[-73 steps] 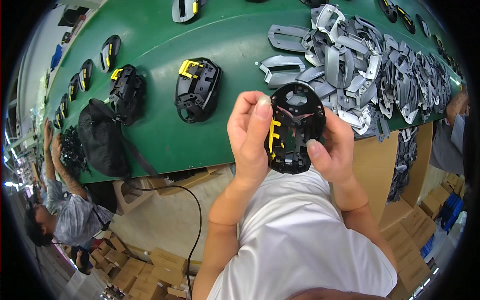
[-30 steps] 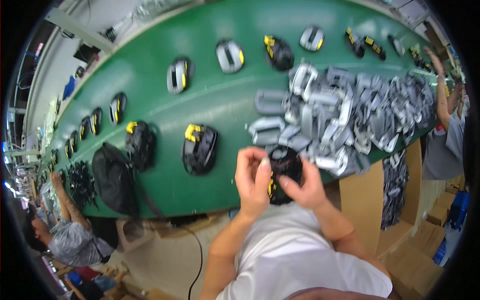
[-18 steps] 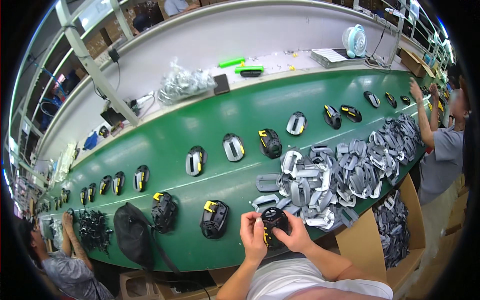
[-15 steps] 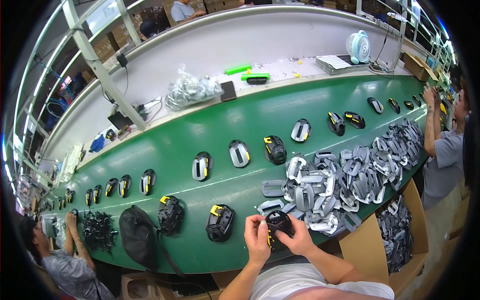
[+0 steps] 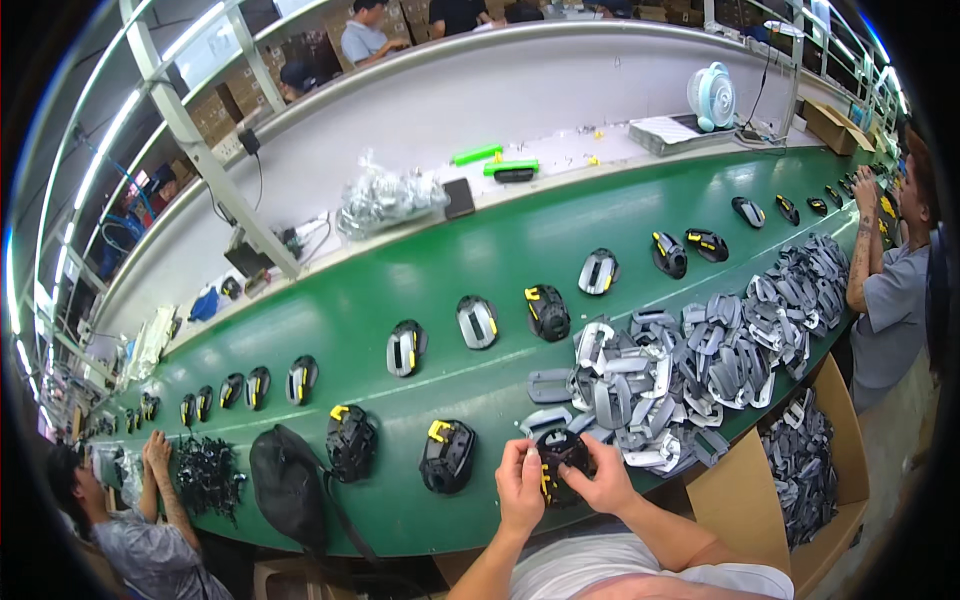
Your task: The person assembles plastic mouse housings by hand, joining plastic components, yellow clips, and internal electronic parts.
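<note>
Near the front edge of the green work surface point(image 5: 400, 505), I hold a black oval plastic housing point(image 5: 562, 447) with yellow pieces on its face. My left hand point(image 5: 520, 487) grips its left side between thumb and fingers. My right hand point(image 5: 605, 482) closes round the right side, its thumb pressed on the face. Fingers cover much of the lower part. To the left lie two similar black housings with yellow clips, a nearer one point(image 5: 447, 457) and another point(image 5: 351, 445). A heap of grey plastic shells point(image 5: 640, 385) begins just right of my hands.
A row of housings, some with grey shells point(image 5: 477, 322), runs along the surface. Left are a black bag point(image 5: 287, 485) and a pile of small black parts point(image 5: 207, 475). A cardboard box point(image 5: 735, 500) of grey parts stands right. Co-workers sit left point(image 5: 150, 550) and right point(image 5: 890, 310).
The whole view has shifted slightly with my head. My hands keep hold of the black housing in much the same grip. The left co-worker's hands have come together.
</note>
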Available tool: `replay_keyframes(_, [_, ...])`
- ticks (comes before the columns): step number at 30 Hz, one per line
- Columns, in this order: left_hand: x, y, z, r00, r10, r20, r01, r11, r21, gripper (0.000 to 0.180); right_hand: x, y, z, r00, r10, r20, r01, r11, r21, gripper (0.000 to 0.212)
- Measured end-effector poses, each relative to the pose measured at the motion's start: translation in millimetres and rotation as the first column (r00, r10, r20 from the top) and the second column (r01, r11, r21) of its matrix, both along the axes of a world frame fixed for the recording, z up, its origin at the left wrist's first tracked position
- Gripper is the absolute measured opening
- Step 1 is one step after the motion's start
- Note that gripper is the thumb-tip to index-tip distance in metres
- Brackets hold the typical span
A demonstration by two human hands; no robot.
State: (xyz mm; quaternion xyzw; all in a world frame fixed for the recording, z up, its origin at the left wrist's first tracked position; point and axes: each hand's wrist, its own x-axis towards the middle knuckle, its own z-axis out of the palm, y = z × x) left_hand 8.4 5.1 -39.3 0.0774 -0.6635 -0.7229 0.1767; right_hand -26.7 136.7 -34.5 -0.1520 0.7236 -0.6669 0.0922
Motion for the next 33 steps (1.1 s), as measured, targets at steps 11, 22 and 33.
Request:
replay_keyframes(11, [9.2,-44.9,22.2,0.946,-0.252,0.206,0.278,0.954,-0.110,0.024,0.3,12.8,5.9,0.974,0.219,-0.049,-0.220,0.976,-0.004,0.032])
replay_keyframes(22, [-87.3,-267.5,49.4,0.886,0.453,-0.103,-0.374,0.565,-0.736,0.036,16.3,14.3,128.0,0.725,0.463,-0.510,-0.689,0.470,-0.552,0.030])
replay_keyframes(33, [-152.5,-359.9,20.8,0.812,0.514,0.278,0.243,0.136,-0.961,0.049,33.9,-1.6,115.5,0.613,0.003,-0.790,-0.511,0.765,-0.393,0.011])
